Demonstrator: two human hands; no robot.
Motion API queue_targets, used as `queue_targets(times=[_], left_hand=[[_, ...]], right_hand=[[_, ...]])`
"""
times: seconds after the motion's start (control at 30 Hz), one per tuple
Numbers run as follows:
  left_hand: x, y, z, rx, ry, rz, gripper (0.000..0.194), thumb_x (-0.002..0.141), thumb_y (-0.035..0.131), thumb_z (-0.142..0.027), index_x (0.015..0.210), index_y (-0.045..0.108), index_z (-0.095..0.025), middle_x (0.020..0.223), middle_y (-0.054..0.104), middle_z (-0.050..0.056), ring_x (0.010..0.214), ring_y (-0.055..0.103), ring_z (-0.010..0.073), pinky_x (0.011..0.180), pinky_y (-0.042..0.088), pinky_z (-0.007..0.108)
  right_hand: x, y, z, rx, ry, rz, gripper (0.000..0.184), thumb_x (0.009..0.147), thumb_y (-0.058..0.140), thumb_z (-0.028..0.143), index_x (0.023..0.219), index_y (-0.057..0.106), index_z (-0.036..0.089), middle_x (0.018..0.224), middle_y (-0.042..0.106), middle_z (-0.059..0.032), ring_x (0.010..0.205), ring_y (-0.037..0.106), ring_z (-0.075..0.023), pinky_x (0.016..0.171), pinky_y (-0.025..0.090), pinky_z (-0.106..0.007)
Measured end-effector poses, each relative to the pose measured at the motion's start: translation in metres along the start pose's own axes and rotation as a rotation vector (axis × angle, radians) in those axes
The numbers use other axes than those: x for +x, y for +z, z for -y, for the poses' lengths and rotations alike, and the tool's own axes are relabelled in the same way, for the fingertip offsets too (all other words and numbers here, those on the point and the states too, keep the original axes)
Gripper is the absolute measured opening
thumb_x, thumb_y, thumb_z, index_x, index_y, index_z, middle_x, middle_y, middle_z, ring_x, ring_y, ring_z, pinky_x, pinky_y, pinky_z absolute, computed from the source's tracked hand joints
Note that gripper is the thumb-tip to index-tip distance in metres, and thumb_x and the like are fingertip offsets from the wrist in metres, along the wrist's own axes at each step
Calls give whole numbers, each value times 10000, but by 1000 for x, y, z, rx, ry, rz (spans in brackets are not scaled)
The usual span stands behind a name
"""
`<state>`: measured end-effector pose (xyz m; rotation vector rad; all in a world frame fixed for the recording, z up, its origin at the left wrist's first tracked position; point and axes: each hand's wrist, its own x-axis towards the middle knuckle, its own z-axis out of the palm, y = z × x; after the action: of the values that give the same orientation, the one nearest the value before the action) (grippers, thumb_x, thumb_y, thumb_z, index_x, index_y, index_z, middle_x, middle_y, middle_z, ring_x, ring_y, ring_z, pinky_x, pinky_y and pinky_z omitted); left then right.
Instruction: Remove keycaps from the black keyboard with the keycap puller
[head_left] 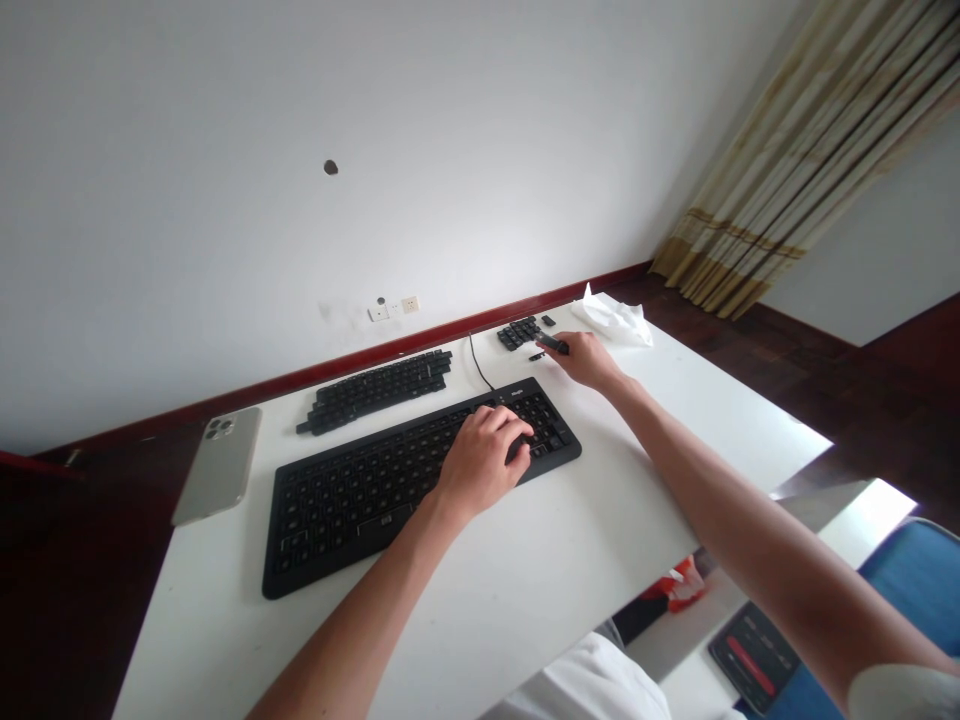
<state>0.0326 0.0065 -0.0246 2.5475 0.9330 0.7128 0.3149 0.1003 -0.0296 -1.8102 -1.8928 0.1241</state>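
A black keyboard frame (352, 500) lies on the white table (525, 590), most keycaps gone. My left hand (484, 460) rests curled on its right part, fingers pressed down near the number pad. My right hand (585, 360) reaches to the far side of the table and pinches a long black keycap (553, 343). Beside it lies a small block of removed keycaps (517, 333) and two loose small caps. A larger group of removed keycaps (379, 388) lies in rows behind the keyboard.
A silver phone (219, 463) lies face down at the table's left edge. A crumpled white tissue (613, 318) sits at the far right corner. The keyboard cable (478, 362) runs toward the wall. Curtains hang at right; a blue chair and a dark device are below right.
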Motion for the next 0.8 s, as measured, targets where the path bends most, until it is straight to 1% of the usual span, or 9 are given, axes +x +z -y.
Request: queue_targets(times=[0.1,0.17,0.23,0.33,0.47,0.6,0.8], left_hand=[[0,0,0,-4,1,-1,186,986,632,-197,1144,717,-242,1130,699,40,1082,607,246,1013,515,417],[0,0,0,-5,0,-3,183,987,630,-198,1142,719,-242,1127,699,42,1082,607,248,1009,517,418],[0,0,0,-5,-2,-4,181,986,631,-194,1137,720,-241,1126,700,43,1081,606,250,1005,518,419],[0,0,0,-1,-6,-3,181,982,637,-190,1134,721,-238,1130,701,38,1078,603,247,1003,519,416],[0,0,-1,2,-6,-2,183,981,640,-189,1139,721,-234,1134,699,37,1080,598,245,1003,518,412],[-1,0,-1,2,-6,-1,181,981,637,-187,1137,721,-229,1129,699,37,1079,597,244,1008,516,414],[0,0,-1,2,-6,-2,178,979,641,-189,1132,721,-232,1128,699,37,1078,599,244,1004,521,412]], right_hand=[[0,-5,0,17,19,-37,292,971,651,426,929,793,175,816,775,-109,695,634,-231,635,387,-327],[-1,-6,0,25,-4,-37,231,938,698,386,946,795,177,851,779,-103,702,628,-220,641,393,-320],[-1,-5,0,28,-34,-28,199,919,723,367,920,786,178,839,769,-92,690,611,-209,642,395,-317],[-1,-2,0,20,-47,-22,197,915,722,360,868,769,175,784,744,-81,647,576,-194,625,380,-318],[-1,0,-1,13,-57,-24,204,915,715,358,845,756,171,749,729,-76,631,553,-187,619,363,-318],[-1,1,-1,0,-65,-28,198,909,724,352,843,749,167,745,725,-74,631,544,-183,621,363,-314],[-2,1,1,-14,-66,-23,148,889,738,315,867,768,172,783,752,-80,650,576,-187,636,384,-309]])
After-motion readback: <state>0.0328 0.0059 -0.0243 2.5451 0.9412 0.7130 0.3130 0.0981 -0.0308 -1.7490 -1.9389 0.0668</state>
